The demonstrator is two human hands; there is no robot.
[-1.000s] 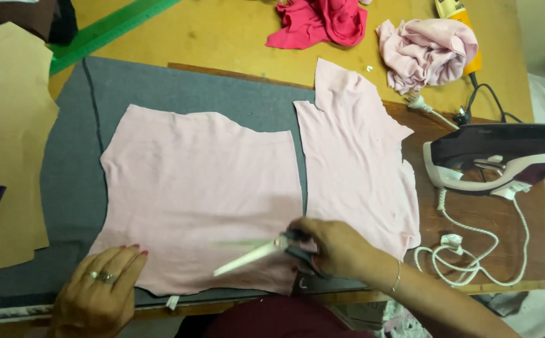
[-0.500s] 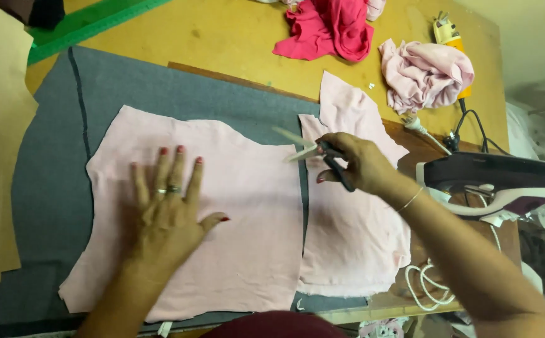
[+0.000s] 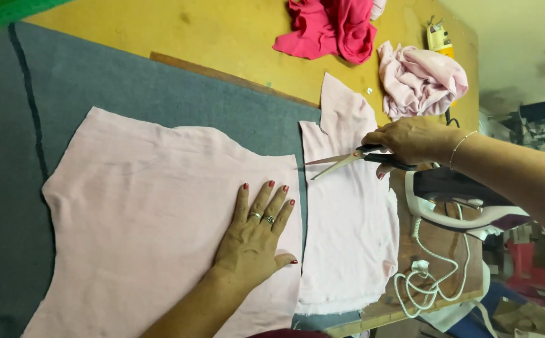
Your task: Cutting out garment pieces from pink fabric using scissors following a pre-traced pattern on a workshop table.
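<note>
1. A large pale pink cut fabric panel (image 3: 153,219) is lying flat on the grey felt pad (image 3: 128,87), filling the left and centre of the frame.
2. The left hand (image 3: 257,241) is pressing down on that panel at lower centre, palm flat, fingers spread, gripping nothing.
3. A narrower pale pink fabric piece (image 3: 347,231) is lying just right of it.
4. The right hand (image 3: 410,141), at centre right, is closing around black-handled scissors (image 3: 354,159), blades parted over the narrower piece.
</note>
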